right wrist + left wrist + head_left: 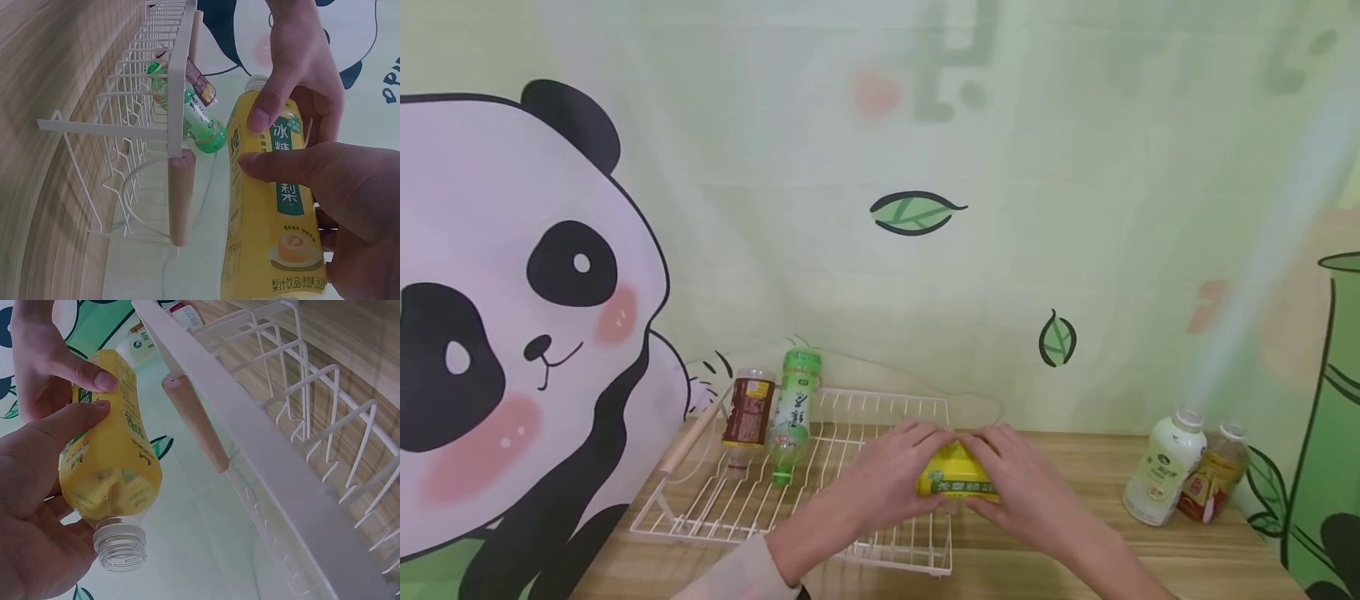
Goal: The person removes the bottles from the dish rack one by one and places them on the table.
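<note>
Both hands hold a yellow-labelled plastic drink bottle (958, 477) sideways above the right part of a white wire rack (842, 467). My left hand (883, 473) grips its neck end, and my right hand (1033, 487) grips the base end. In the left wrist view the bottle's clear threaded neck (122, 550) has no cap. The right wrist view shows both thumbs pressed on the label, near its green panel (289, 181). Inside the rack, on the left, lean a maroon-labelled bottle (750, 410) and a green-and-white bottle (796, 408), both neck down.
Wooden handles (691, 442) are fixed at the rack's sides. On the right of the wooden table (1060, 542) stand a pale green-white bottle (1161, 475) and a brownish bottle with a red label (1213, 479). A panda-print curtain (820, 275) hangs behind.
</note>
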### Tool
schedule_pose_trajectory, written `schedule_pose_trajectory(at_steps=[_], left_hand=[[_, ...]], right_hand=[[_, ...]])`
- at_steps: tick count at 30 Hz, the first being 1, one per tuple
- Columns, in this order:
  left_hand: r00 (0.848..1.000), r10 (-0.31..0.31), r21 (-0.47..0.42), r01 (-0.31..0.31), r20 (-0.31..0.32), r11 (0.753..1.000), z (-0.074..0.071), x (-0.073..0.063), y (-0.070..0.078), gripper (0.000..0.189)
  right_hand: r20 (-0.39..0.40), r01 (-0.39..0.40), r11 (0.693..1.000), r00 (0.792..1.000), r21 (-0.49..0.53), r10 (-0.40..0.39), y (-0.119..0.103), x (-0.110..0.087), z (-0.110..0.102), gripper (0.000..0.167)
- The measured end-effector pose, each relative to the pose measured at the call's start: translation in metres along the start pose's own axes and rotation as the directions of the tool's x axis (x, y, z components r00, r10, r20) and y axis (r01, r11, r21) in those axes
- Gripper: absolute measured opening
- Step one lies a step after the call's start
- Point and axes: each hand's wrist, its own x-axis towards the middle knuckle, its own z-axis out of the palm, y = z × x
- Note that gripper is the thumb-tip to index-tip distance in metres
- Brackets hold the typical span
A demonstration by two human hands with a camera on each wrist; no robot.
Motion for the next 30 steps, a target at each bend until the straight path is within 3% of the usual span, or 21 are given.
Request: schedule_pose_trajectory(at_steps=[9, 13, 17, 22, 30], left_hand=[[1.0, -0.015, -0.085, 0.015, -0.001, 0.996, 0.0, 0.002, -0.003, 0.078], [0.999, -0.034, -0.16, 0.032, -0.009, 0.987, -0.008, 0.0, -0.007, 0.083], [0.995, -0.08, -0.237, 0.064, -0.059, 0.969, -0.02, -0.004, -0.015, 0.093], [0.972, -0.185, -0.36, 0.122, -0.146, 0.925, -0.033, -0.012, -0.029, 0.097], [0.93, -0.317, -0.405, 0.222, -0.185, 0.887, -0.039, -0.027, -0.061, 0.097]], right_hand=[[-0.004, 0.019, 0.999, 1.0, 0.046, -0.019, 0.005, 0.002, -0.003, 0.07], [-0.006, 0.034, 0.997, 0.999, 0.065, -0.034, 0.008, 0.001, -0.009, 0.071], [-0.02, 0.013, 0.997, 1.0, 0.075, -0.011, 0.014, 0.0, -0.014, 0.081], [-0.022, -0.052, 0.992, 0.998, 0.111, 0.055, 0.024, -0.006, -0.022, 0.078], [0.001, -0.165, 0.962, 0.986, 0.219, 0.169, 0.041, -0.017, -0.035, 0.072]])
